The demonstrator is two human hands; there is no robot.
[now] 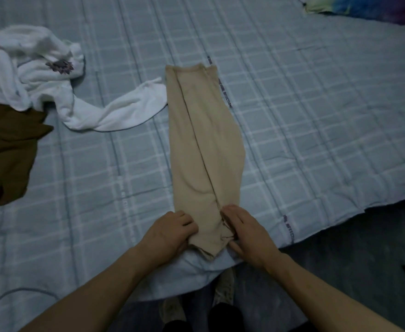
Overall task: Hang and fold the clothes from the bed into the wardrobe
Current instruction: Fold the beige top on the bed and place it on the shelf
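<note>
Step in hand: While the beige trousers [204,144] lie flat on the bed [316,116], already doubled lengthwise into one long strip, both hands work its near end, so I judge this to be the folding stage, not the hanging.
Left hand [170,232]: its fingers are curled against the strip's left edge at the near end and seem to pinch the cloth there.
Right hand [247,232]: the fingers lie fairly straight along the strip's right edge, with the thumb tucked at the bottom corner; whether it pinches or only presses, I cannot tell.
Where the trousers are: the strip runs straight away from the fingers toward the far side of the bed, the near end between the two hands at the mattress edge.
Next move, as a judgement: the near end likely needs lifting and carrying away from the fingers to the far end, both edges kept level so the strip halves squarely.
Still waiting: a white garment [53,85] with a purple flower motif and a brown garment [5,152] lie well to the left of the fingers; a rainbow-coloured cloth [373,7] lies far beyond them to the right.
Writing: dark lettering runs along the bedspread's stripes, just beyond the right fingers and beside the strip's far end; it is too blurred to read.
</note>
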